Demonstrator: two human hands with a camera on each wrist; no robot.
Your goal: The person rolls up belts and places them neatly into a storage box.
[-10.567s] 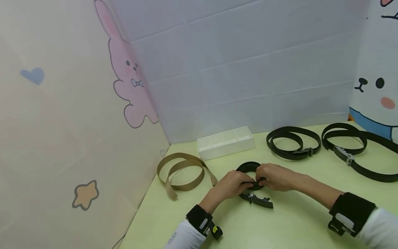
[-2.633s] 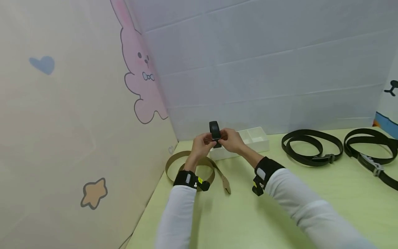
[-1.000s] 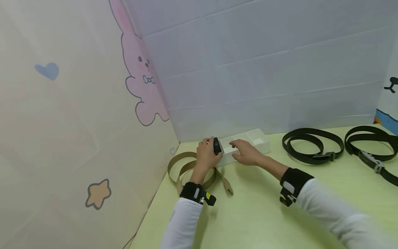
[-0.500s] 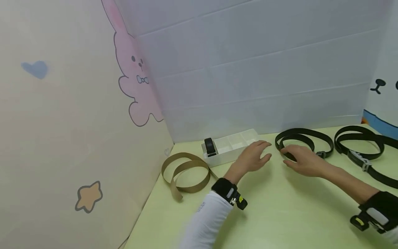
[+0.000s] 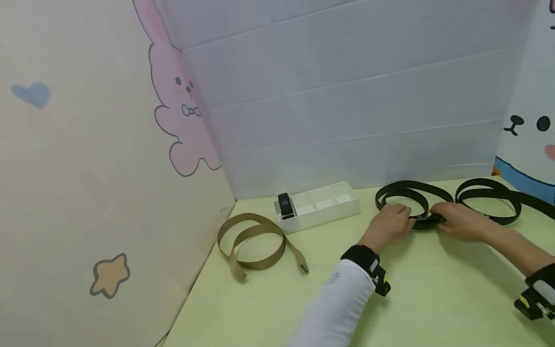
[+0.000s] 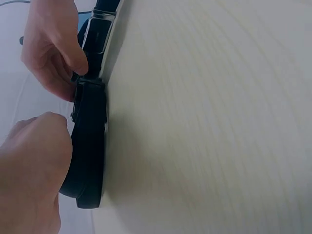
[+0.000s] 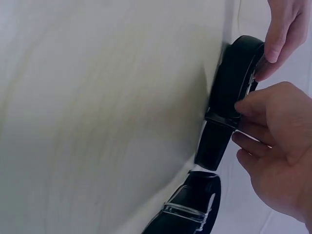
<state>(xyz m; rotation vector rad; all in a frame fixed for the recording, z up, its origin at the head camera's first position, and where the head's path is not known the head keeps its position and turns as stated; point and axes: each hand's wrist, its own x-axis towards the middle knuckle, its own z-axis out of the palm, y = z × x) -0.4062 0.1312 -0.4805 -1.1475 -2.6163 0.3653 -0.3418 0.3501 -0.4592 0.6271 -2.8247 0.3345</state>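
Observation:
A coiled black belt point(image 5: 406, 185) lies at the right of the table, and both hands are at its near side. My left hand point(image 5: 389, 224) grips the coil's left part; its fingertips are hidden behind the strap in the left wrist view. My right hand point(image 5: 463, 221) pinches the same belt near its buckle end, the thumb on the strap point(image 7: 226, 92) in the right wrist view. To the right lies a second black belt point(image 5: 498, 220), loosely looped. Its metal buckle point(image 7: 185, 210) shows in the right wrist view.
A white divided tray point(image 5: 323, 218) stands by the back wall, with a rolled black belt point(image 5: 285, 204) in its leftmost compartment. Left of centre lies a loosely coiled tan belt point(image 5: 263, 264). Walls point(image 5: 347, 96) close the table at the back and left.
The rolled black belt, held in both hands earlier, now sits in the tray, let go. Both hands have moved right and taken hold of another black belt.

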